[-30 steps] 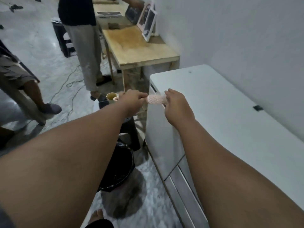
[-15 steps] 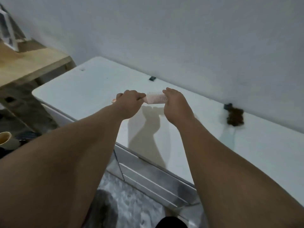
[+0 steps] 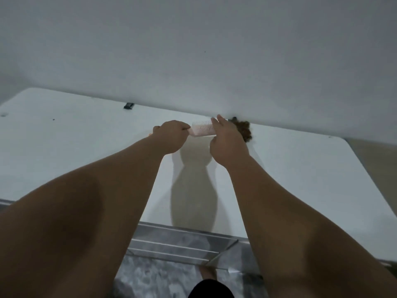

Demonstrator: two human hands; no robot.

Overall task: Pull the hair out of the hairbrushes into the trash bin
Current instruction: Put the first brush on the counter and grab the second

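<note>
A pale pink hairbrush [image 3: 203, 130] is held level above the white cabinet top [image 3: 86, 147], its bristles pointing up and looking free of hair. My left hand [image 3: 170, 136] grips its handle. My right hand [image 3: 225, 143] holds the far end of the brush head with its fingers. Just behind my right hand a clump of brown hair [image 3: 245, 131] lies against the wall, partly hidden by the hand; whether a brush is under it I cannot tell. The trash bin is out of view.
The white wall [image 3: 193, 50] rises straight behind the cabinet top. Two small dark clips, one at the left [image 3: 128, 106], sit at the wall edge. Below the front edge are metal drawer fronts [image 3: 176, 244], marble floor and my foot [image 3: 207, 274].
My view swung right, away from the bin, the wooden table and the people, onto the cabinet top. Both hands carried the brush along toward the wall, close to the brown hair clump.
</note>
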